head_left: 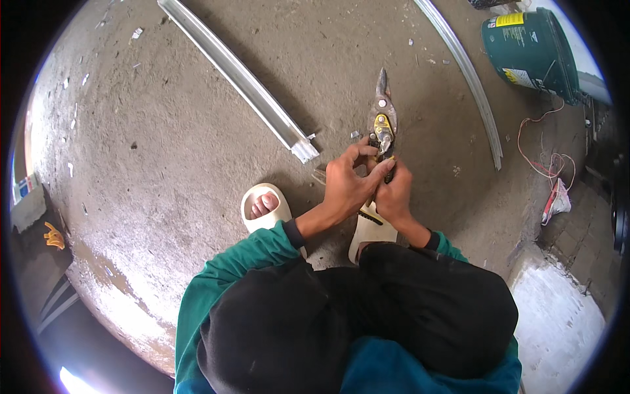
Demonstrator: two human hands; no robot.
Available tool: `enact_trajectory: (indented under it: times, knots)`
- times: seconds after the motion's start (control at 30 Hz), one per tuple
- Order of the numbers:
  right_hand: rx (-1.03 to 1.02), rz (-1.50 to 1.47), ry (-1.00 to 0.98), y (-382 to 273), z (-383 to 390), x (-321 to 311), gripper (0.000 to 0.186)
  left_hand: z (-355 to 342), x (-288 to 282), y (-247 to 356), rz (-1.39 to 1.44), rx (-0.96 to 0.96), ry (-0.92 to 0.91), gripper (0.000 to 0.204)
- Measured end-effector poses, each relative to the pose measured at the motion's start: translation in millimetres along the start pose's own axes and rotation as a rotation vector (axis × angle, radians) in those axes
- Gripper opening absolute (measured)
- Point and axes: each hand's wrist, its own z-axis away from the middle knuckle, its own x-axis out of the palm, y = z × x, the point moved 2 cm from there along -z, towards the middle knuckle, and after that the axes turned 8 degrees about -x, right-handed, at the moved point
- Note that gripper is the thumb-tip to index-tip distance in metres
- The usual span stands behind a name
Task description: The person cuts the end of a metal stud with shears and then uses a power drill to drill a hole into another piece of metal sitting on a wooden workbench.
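Observation:
A pair of tin snips (pixel 382 125) with dark, worn blades and a yellow-marked joint is held in front of me, its blades closed and pointing away. My right hand (pixel 395 195) is wrapped round the handles, and a black-and-yellow handle end shows below it. From the left, my left hand (pixel 351 182) pinches at the snips just below the joint, its fingers close against the right hand. The two hands hide most of the handles. Left of them, a metal channel (pixel 239 82) lies on the ground, its near end cut and bent.
A second, curved-looking metal strip (pixel 469 72) lies to the right. Beyond it a green bucket (pixel 530 56) lies tipped near a thin red wire (pixel 551 164). My cream slides (pixel 268 209) are just below the hands. Small metal scraps (pixel 137 33) dot the rough concrete floor.

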Motion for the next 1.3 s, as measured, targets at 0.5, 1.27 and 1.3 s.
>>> enact_trajectory:
  times: [0.5, 1.27, 1.3]
  knots:
    - [0.300, -0.783, -0.239, -14.0, 6.2, -25.0, 0.056, -5.8, -27.2, 21.3, -0.169, 0.056, -0.205, 0.050]
    - [0.404, -0.589, -0.661, 4.8, 12.8, -41.1, 0.053, -85.6, -169.0, -23.5, -1.519, 0.551, -0.351, 0.083]
    - [0.399, -0.432, -0.659, 9.1, 10.3, -45.8, 0.044, -96.2, -171.0, -30.7, -1.523, 0.552, -0.354, 0.083]
